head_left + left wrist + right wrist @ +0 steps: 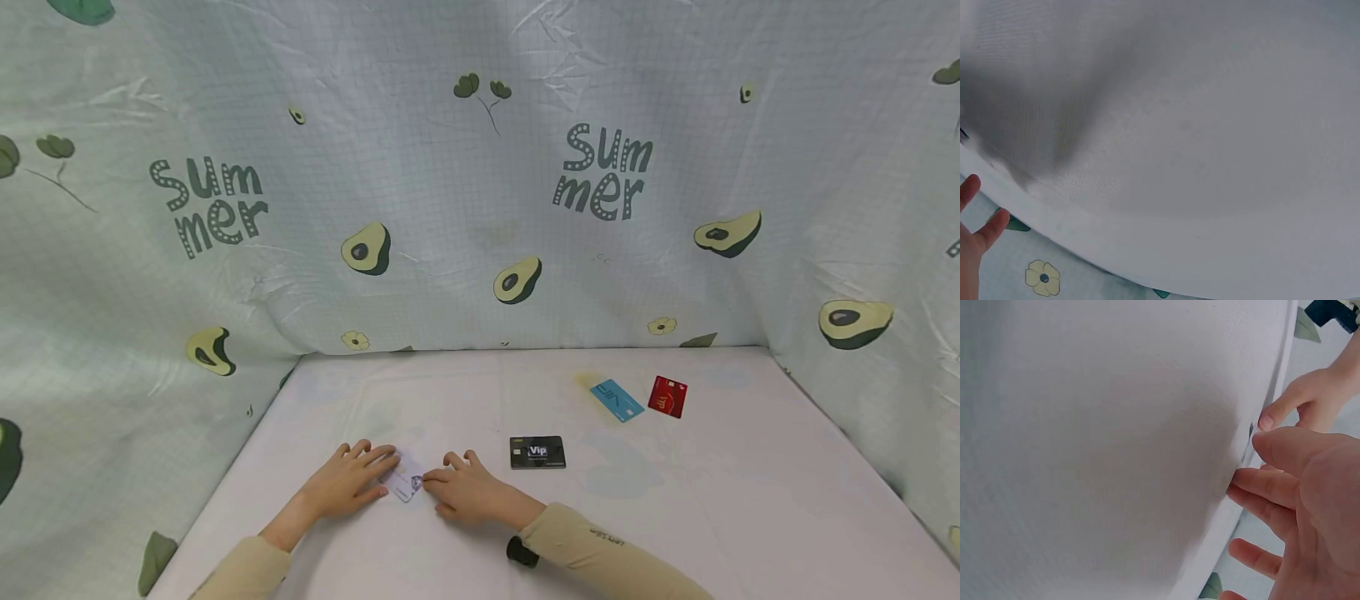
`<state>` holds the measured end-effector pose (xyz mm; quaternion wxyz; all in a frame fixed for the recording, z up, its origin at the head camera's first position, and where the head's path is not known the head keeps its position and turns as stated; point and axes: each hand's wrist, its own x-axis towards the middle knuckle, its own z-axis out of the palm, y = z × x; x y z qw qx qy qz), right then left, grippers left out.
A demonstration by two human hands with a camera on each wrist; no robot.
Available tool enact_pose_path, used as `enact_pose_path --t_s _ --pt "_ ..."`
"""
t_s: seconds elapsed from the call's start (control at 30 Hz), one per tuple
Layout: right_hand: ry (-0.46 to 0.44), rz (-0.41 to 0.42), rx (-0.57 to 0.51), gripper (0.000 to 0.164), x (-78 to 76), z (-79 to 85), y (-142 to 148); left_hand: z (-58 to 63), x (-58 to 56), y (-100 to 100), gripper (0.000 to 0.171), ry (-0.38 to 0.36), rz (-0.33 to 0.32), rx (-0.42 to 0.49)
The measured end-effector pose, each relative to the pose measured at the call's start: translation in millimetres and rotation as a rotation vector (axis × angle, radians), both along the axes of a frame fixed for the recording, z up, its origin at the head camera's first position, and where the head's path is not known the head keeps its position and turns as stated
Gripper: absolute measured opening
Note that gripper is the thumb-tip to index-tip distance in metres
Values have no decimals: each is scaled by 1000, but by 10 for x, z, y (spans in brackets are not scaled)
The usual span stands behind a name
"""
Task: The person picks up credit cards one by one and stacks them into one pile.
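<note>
A white card (405,483) with a small dark print lies tilted on the white table, between the two hands. My left hand (352,481) reaches over its left side, fingers spread and loosely bent, with fingertips on its upper left part and the thumb apart below. From the right, my right hand (471,493) touches the card's right edge with its fingertips. In the right wrist view, the right hand (1310,494) shows nearly straight fingers, with the thumb apart from them. Only some fingers of the left hand (975,225) appear in the left wrist view.
A black Vip card (537,452) lies just right of the right hand. Farther back on the right are a blue card (617,401) and a red card (667,397). A patterned cloth (442,183) stands behind and beside the table (712,517).
</note>
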<state>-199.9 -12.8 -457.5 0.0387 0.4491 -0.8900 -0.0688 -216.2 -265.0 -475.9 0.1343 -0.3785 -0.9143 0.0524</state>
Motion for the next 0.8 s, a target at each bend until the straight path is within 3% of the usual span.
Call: enact_pose_path --t_s 0.27,0.53,0.8 --pt "63 -7 -54 36 -90 -125 23 -37 10 27 40 26 -54 79" --pt "73 -68 -28 36 -69 -24 2 -61 6 75 33 127 -116 82" --pt "95 -92 -22 36 -153 -53 -22 -46 4 130 31 97 -112 41"
